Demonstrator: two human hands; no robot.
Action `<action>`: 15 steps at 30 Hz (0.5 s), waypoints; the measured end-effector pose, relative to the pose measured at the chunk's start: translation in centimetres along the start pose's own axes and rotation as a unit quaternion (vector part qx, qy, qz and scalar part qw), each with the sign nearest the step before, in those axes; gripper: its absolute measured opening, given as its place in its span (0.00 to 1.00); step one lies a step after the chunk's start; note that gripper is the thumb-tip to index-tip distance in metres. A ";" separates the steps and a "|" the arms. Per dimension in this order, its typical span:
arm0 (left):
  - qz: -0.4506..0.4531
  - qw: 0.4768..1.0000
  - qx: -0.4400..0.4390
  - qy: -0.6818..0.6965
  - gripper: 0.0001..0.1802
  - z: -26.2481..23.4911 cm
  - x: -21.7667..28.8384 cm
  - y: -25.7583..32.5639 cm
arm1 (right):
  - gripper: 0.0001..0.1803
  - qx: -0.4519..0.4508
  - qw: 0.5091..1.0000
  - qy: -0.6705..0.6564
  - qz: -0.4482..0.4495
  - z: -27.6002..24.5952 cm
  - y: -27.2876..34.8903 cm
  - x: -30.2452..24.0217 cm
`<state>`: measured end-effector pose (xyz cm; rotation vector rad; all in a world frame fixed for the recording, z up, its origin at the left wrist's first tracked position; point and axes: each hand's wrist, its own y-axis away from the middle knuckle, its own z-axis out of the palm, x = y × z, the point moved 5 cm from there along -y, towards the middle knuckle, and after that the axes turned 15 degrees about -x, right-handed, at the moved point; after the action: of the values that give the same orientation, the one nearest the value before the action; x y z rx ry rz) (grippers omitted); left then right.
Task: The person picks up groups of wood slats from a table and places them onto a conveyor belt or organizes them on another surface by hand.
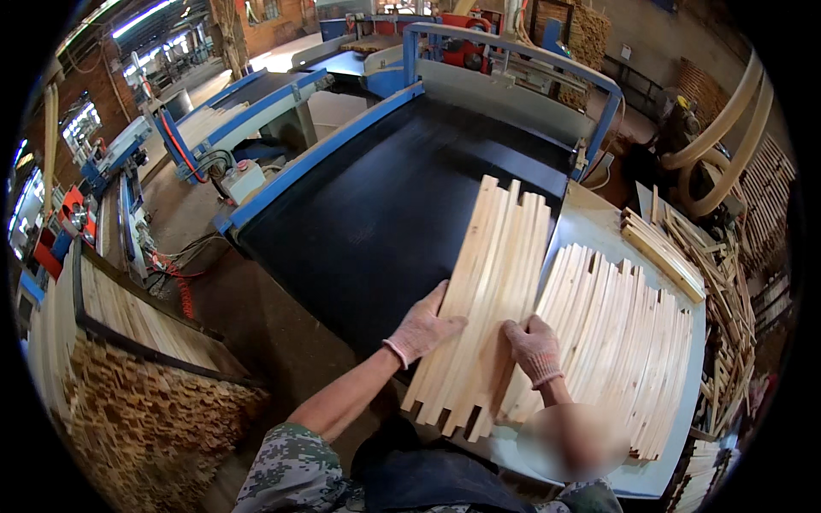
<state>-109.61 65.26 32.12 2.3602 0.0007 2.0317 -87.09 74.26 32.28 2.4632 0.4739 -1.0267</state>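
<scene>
The person's left hand [421, 329] and right hand [535, 349] pinch the bundle of wood strips [489, 274] from opposite sides, at the right of the black belt [368, 214], beside more strips [611, 333] on the table [590, 224]. Even inward pressure should keep middle pieces from slipping.
</scene>
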 end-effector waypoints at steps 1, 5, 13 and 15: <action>-0.010 0.999 0.013 -0.028 0.34 -2.6 -2.1 0.7 | 0.28 -0.024 1.000 -0.001 0.009 2.5 -1.0 -1.3; -0.086 0.991 -0.015 -0.102 0.41 -10.4 -7.7 1.4 | 0.31 -0.104 0.993 0.002 0.059 10.7 -4.9 -3.8; -0.341 0.849 0.000 -0.404 0.45 -22.2 -6.7 -0.1 | 0.32 -0.083 0.996 -0.018 0.011 20.9 -12.5 -7.4; -0.335 0.842 0.084 -0.413 0.44 -24.6 -6.3 1.5 | 0.32 -0.085 0.995 -0.044 -0.008 23.4 -15.2 -9.9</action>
<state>-134.89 64.19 29.59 2.5870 0.8630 0.6592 -114.41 73.92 20.83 2.2599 0.5307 -1.0506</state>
